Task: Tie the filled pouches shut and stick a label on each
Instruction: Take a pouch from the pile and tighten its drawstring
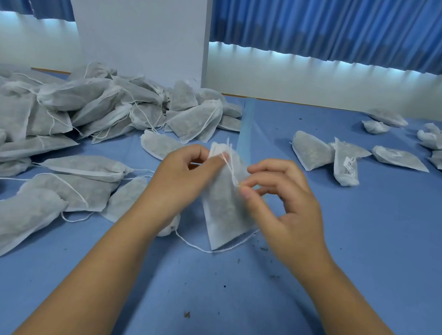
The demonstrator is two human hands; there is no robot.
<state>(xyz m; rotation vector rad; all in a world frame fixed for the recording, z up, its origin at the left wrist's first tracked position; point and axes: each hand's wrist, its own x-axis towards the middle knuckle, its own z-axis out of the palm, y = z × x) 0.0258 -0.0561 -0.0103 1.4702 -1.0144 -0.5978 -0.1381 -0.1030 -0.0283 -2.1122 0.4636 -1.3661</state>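
Fingers [250, 192] of right hand [289, 219] pinched the white drawstring [230, 170], left hand [182, 174] gripped the gathered neck of the filled pouch [224, 213] at table [222, 309] centre, untied heap [80, 108] at 10 o'clock; judged light, floppy, thin-walled, so best held at the neck, not the body.

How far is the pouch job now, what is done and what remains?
Done: a few labelled pouches at right. In hand: one pouch, left hand gripping its top, right hand pinching its string. Remaining: the big pile at left, strings loose.
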